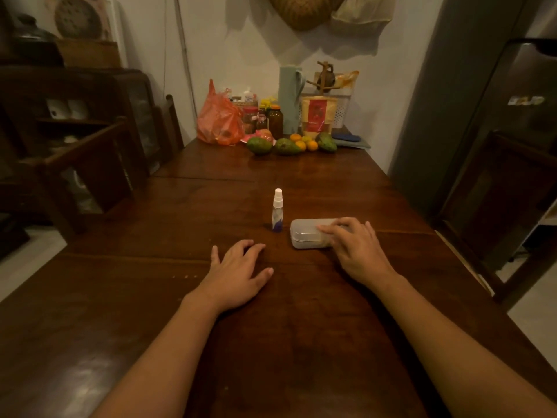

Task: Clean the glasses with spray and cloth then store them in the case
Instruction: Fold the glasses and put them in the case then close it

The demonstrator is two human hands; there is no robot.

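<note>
A small clear spray bottle point(277, 210) with a white nozzle and blue label stands upright in the middle of the dark wooden table point(301, 327). Just to its right lies a closed grey translucent glasses case point(307, 235). My right hand point(355, 251) rests on the case's right end, its fingers lying flat over the lid. My left hand point(238, 273) lies palm down on the bare table, in front and left of the bottle, holding nothing. No glasses or cloth are visible; what is in the case cannot be made out.
The table's far end holds an orange plastic bag point(218, 119), jars, a tall pale flask point(289, 101), avocados point(259, 145) and small oranges. Wooden chairs point(90, 164) stand left, dark furniture point(500, 191) right.
</note>
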